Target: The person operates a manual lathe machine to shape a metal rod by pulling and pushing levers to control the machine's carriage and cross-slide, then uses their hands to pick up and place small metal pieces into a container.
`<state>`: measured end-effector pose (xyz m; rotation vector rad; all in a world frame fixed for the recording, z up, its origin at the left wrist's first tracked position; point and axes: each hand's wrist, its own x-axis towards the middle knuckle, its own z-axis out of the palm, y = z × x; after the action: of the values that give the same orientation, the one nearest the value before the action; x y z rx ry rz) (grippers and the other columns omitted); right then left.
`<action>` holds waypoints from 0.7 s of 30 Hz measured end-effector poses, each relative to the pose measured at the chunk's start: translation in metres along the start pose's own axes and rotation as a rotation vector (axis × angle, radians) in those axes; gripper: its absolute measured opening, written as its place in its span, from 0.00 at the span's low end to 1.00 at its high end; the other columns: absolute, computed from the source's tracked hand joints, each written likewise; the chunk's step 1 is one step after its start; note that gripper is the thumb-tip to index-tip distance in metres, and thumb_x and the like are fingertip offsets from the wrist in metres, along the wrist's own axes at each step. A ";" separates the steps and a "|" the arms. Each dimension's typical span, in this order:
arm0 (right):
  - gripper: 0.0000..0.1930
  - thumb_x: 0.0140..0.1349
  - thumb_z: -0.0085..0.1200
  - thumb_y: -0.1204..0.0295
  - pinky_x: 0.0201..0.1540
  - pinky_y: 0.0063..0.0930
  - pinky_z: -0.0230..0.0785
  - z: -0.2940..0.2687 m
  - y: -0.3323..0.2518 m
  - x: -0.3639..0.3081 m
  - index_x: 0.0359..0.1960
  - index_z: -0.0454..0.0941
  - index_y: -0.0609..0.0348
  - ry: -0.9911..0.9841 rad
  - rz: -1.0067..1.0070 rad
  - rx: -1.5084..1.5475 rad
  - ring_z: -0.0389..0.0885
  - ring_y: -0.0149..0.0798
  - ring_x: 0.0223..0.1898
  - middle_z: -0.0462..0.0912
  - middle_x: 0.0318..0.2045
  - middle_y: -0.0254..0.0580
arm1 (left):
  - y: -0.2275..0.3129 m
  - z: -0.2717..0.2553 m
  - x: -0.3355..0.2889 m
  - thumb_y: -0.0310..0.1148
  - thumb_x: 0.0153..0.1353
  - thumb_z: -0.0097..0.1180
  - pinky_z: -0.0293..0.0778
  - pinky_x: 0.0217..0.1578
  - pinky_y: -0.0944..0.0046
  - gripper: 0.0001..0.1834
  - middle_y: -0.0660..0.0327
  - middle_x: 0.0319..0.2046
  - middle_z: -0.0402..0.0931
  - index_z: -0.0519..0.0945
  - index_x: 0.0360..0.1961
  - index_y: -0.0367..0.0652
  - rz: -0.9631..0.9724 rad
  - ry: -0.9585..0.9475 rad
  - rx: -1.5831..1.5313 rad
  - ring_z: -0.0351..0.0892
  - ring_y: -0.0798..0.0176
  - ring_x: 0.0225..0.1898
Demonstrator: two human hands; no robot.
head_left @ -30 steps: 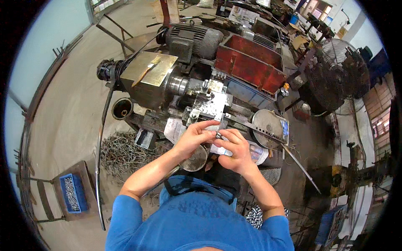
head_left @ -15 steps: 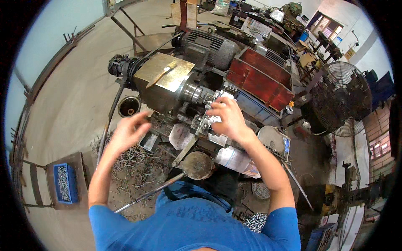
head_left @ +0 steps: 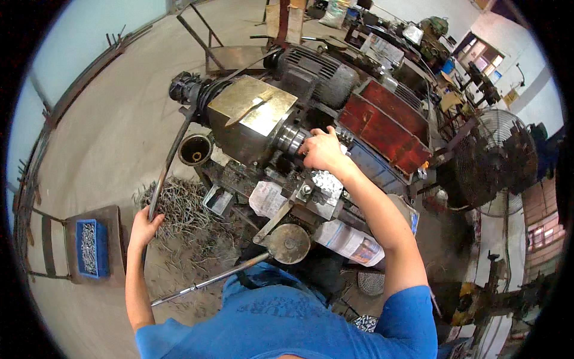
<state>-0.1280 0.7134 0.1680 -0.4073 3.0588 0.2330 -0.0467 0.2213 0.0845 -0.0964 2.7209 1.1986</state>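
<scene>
My left hand (head_left: 145, 227) is closed round the lower part of a long dark metal lever (head_left: 170, 161), which slopes up to the machine's left end. At the bright round spindle nose (head_left: 290, 139) of a small lathe-like machine, my right hand (head_left: 323, 149) has its fingers bent in against the front. Whatever those fingertips pinch is hidden behind the hand. A brush with a wooden handle (head_left: 244, 111) lies on the machine's brass-coloured top cover (head_left: 269, 122). Below my right hand is a metal slide block (head_left: 306, 190) with a flat arm.
Metal shavings (head_left: 179, 209) heap on the floor beside the machine. A blue bin (head_left: 103, 270) of small metal parts stands far left. Behind are an electric motor (head_left: 317, 75) and a red metal box (head_left: 382, 122). A large caged fan (head_left: 496, 158) stands right. A steel rod (head_left: 209, 279) crosses before me.
My left hand has moved down and left and taken hold of the lever. My right hand has shifted from above the slide to the spindle nose. The whole view has swung slightly.
</scene>
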 end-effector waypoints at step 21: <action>0.13 0.32 0.55 0.63 0.51 0.38 0.58 -0.004 -0.003 0.010 0.24 0.86 0.39 -0.070 0.155 0.131 0.76 0.39 0.42 0.83 0.28 0.34 | -0.105 -0.120 0.140 0.27 0.47 0.52 0.73 0.28 0.52 0.01 0.52 0.22 0.77 0.76 0.22 0.44 0.238 0.414 1.119 0.79 0.49 0.26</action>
<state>-0.1367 0.7073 0.1709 -0.1517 3.0163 0.0502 -0.1866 0.0627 0.0629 0.1426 3.3754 -0.5060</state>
